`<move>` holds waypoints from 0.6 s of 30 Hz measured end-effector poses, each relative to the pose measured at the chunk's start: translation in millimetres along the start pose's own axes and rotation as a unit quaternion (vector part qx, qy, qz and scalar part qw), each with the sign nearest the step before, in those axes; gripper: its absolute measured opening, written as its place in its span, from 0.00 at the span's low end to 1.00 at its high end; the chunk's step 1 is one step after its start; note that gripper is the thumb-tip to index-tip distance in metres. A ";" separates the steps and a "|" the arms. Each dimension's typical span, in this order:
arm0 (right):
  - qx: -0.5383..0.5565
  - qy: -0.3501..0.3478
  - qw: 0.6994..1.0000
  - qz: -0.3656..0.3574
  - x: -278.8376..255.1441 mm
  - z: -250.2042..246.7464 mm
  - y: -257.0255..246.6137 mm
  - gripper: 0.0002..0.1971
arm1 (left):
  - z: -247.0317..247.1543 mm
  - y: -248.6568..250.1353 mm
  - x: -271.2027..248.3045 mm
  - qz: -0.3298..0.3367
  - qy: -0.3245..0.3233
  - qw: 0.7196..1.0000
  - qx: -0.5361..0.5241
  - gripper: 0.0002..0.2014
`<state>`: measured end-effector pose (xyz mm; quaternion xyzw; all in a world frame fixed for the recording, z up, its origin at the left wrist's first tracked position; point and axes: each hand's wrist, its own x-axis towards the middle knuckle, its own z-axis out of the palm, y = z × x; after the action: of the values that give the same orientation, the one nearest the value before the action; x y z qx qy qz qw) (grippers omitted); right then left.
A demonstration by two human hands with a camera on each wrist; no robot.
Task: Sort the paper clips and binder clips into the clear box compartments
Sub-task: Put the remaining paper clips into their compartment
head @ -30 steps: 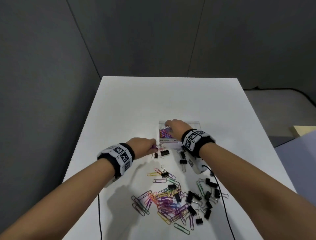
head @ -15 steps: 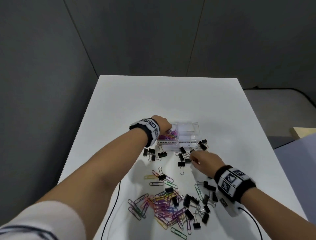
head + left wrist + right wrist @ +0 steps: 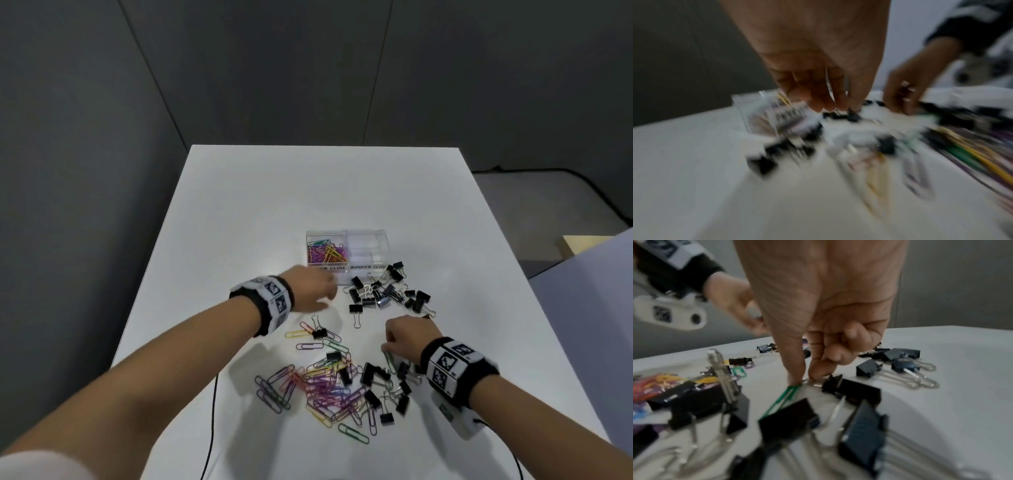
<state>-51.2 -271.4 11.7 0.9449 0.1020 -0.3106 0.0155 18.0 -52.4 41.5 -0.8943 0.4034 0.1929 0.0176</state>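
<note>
While the right hand [image 3: 409,337] curls low over the loose heap at about five o'clock from the clear box [image 3: 366,236], its thumb and forefinger pinch the end of a green paper clip [image 3: 783,398] lying among black binder clips [image 3: 383,291]. At roughly seven o'clock from the box, just beside its front wall, the left hand [image 3: 313,287] hangs with fingers loosely together and nothing seen in them. Coloured paper clips [image 3: 325,251] fill the box's left compartment on the white table [image 3: 274,205].
</note>
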 end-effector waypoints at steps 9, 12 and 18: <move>0.049 0.038 0.998 -0.004 -2.6 8.4 -25.3 0.12 | 56.5 16.1 -33.0 -0.034 -0.041 0.998 -0.039 0.20; 0.055 0.015 0.998 -0.014 -0.5 10.9 -31.2 0.10 | 62.8 17.6 -33.5 -0.067 -0.028 0.996 -0.056 0.16; 0.067 0.007 0.998 -0.012 2.2 14.8 -34.9 0.02 | 61.0 12.8 -33.4 -0.120 0.016 0.987 -0.108 0.15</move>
<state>-65.2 -238.1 -0.3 0.9446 0.0921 -0.3107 -0.0523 -31.6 -25.7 -1.3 -0.9358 0.2701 0.2177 -0.0628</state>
